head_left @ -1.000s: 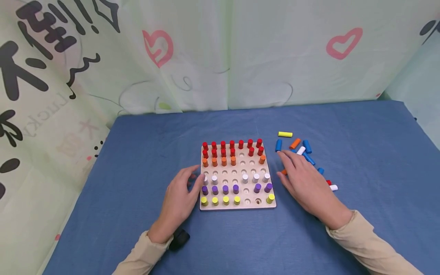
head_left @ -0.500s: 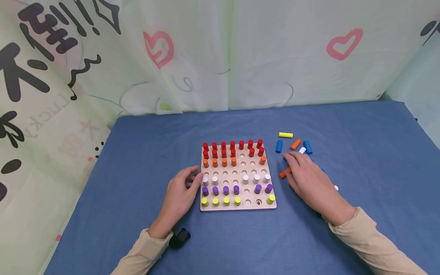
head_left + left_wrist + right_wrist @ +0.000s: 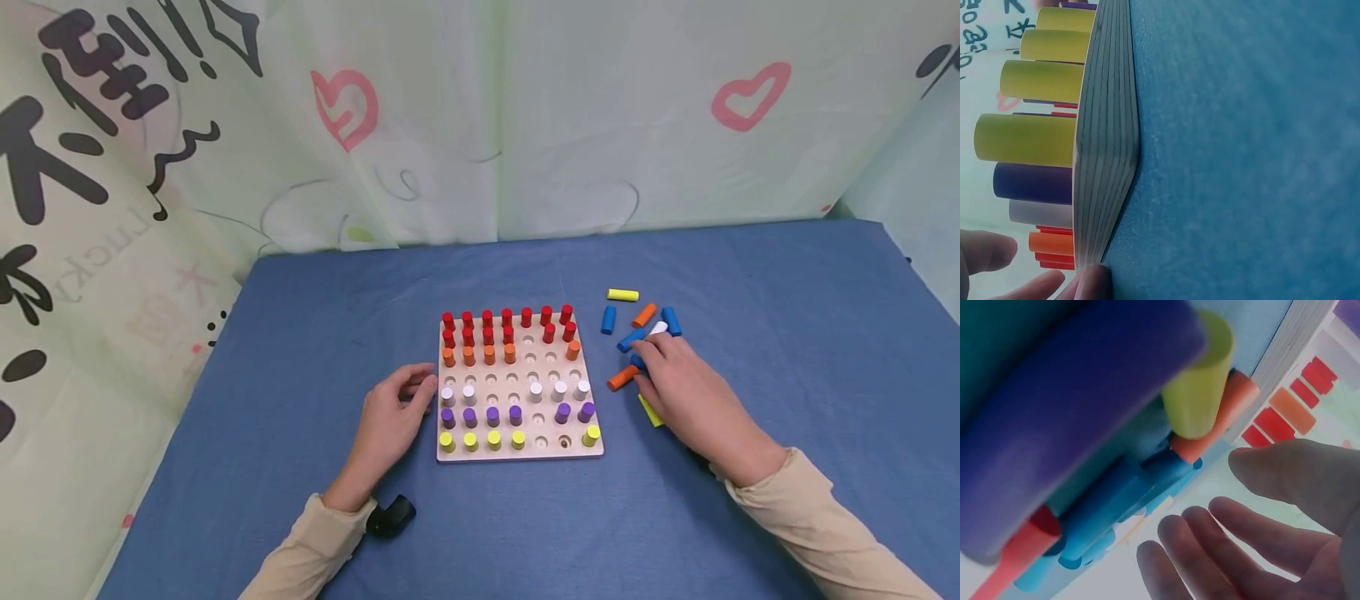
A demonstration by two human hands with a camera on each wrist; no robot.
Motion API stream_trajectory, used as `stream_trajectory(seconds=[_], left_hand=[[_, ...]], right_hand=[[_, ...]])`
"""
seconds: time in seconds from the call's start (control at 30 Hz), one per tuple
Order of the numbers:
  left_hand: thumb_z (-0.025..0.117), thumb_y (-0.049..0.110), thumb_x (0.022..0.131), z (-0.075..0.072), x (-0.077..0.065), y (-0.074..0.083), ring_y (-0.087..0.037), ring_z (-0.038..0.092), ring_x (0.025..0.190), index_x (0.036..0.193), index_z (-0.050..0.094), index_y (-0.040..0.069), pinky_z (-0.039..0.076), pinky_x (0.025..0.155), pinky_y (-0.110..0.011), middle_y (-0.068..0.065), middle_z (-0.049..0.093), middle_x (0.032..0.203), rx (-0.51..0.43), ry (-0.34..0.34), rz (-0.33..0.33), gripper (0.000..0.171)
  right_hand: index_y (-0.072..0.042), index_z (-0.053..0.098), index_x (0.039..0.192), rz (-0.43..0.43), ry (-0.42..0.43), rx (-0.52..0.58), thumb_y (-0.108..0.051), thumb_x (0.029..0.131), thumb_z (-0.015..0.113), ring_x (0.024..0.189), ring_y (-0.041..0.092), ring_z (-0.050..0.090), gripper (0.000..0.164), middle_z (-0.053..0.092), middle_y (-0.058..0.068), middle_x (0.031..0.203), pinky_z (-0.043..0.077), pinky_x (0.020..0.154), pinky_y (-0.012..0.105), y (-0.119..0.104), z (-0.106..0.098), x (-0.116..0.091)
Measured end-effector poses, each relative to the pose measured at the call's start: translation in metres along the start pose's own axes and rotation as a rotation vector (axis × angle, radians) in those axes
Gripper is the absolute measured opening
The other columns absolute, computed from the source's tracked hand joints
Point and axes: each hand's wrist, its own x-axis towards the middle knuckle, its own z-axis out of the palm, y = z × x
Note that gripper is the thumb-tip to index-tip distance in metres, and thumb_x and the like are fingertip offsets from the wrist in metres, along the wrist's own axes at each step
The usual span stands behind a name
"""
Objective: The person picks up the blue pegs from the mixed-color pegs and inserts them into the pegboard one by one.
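Note:
A wooden pegboard (image 3: 519, 457) holds rows of upright red, orange, white, purple and yellow pegs, with some bare holes. My left hand (image 3: 390, 429) is at the board's left side, fingers loosely bent; in the left wrist view its fingertips (image 3: 1094, 284) meet the board's edge. Over the loose pegs to the right hovers my right hand (image 3: 697, 408). In the right wrist view its relaxed fingers (image 3: 1229, 519) hold nothing. Close by lie an orange peg (image 3: 622, 377), a yellow peg (image 3: 650, 411) and a blue peg (image 3: 632, 340); a purple peg (image 3: 1079, 419) looms large in the right wrist view.
Farther back lie another yellow peg (image 3: 622, 295), an orange peg (image 3: 644, 315) and more blue pegs. My right hand covers part of the pile. A black device (image 3: 391, 517) sits at my left wrist. A printed curtain (image 3: 562, 150) hangs behind the blue tablecloth (image 3: 337, 317).
My right hand has shifted to the right, uncovering blue pegs, an orange peg and a yellow peg. My left thumb has drawn back slightly from over the board's edge.

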Motion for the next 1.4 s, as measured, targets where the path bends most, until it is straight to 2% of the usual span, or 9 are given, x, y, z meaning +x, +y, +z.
stream_trajectory(seconds=[0.2,0.5,0.73,1.07,1.4], left_hand=[[0.062,0.017,0.100,0.001,0.003,-0.002,-0.022,0.068,0.095,0.129,0.065,0.004,0.060,0.073,-0.027,-0.013,0.070,0.118,-0.040,-0.002,-0.002,0.032],[0.066,0.014,0.096,0.003,0.008,-0.002,-0.022,0.070,0.099,0.127,0.066,0.005,0.061,0.077,-0.031,-0.011,0.071,0.117,-0.044,-0.010,-0.012,0.032],[0.070,0.013,0.092,0.002,0.010,-0.002,-0.021,0.071,0.098,0.129,0.066,0.006,0.060,0.081,-0.035,-0.009,0.071,0.119,-0.007,-0.034,-0.025,0.037],[0.069,0.008,0.091,0.002,0.012,-0.003,-0.020,0.069,0.096,0.130,0.066,0.006,0.060,0.079,-0.034,-0.010,0.071,0.118,0.004,-0.064,-0.013,0.039],[0.069,0.008,0.092,0.001,0.013,-0.002,-0.020,0.069,0.096,0.130,0.065,0.006,0.060,0.078,-0.033,-0.010,0.071,0.117,0.005,-0.073,-0.018,0.039]], right_hand=[[0.010,0.058,0.125,-0.027,0.006,-0.014,-0.006,0.090,0.073,0.104,0.037,0.056,0.042,0.059,0.025,0.118,0.057,0.082,0.053,0.006,0.000,0.000],[0.008,0.062,0.123,0.010,-0.048,-0.004,-0.007,0.089,0.074,0.101,0.035,0.057,0.039,0.061,0.024,0.119,0.057,0.079,0.052,0.013,-0.001,0.003],[0.007,0.063,0.123,0.013,-0.061,-0.013,-0.007,0.089,0.075,0.099,0.035,0.058,0.038,0.062,0.024,0.118,0.057,0.079,0.052,0.016,0.000,0.006],[0.009,0.064,0.120,0.009,-0.076,-0.029,-0.007,0.090,0.074,0.102,0.036,0.060,0.036,0.065,0.023,0.109,0.056,0.085,0.053,0.017,0.000,0.010],[0.006,0.068,0.113,-0.003,-0.065,-0.012,-0.004,0.091,0.070,0.099,0.036,0.061,0.024,0.066,0.021,0.103,0.056,0.081,0.053,0.021,0.001,0.015]])
